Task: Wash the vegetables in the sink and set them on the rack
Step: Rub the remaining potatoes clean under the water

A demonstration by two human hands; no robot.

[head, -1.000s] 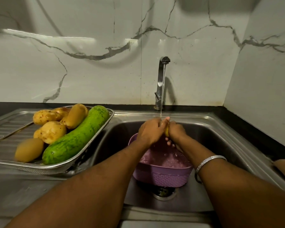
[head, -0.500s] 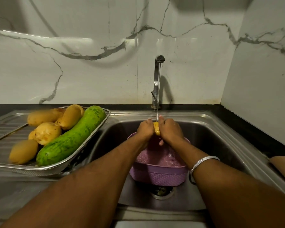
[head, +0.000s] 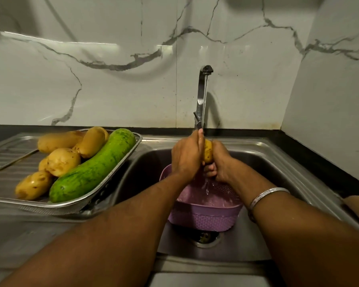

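Both hands meet over the sink (head: 278, 162), directly under the tap (head: 202, 96), from which a thin stream of water falls. The left hand (head: 186, 160) and the right hand (head: 221, 164) are cupped against opposite sides of a single potato (head: 208, 151), which stands roughly upright between them, its yellow skin showing in the gap. The left thumb points up beside the stream; the remaining left fingers curl around the far side of the potato and are hidden from here. The right fingers (head: 209, 169) are curled and pressed together beneath the potato, their tips visible below it. A metal bangle (head: 265, 195) circles the right wrist.

Under the hands, inside the basin, sits a purple plastic colander (head: 205, 218); water runs off the potato into it. The drain (head: 204, 238) lies just in front of the colander.

To the left, on the ribbed draining board (head: 6, 156), rests a shallow metal rack (head: 120, 166), one corner reaching toward the basin's edge. It holds a long green cucumber (head: 93, 168) lying diagonally along its right side, and a cluster of potatoes (head: 62, 160) touching one another beside it. One brownish object at the far right edge is too cropped to identify.

The marble-patterned wall (head: 112, 90) rises behind.
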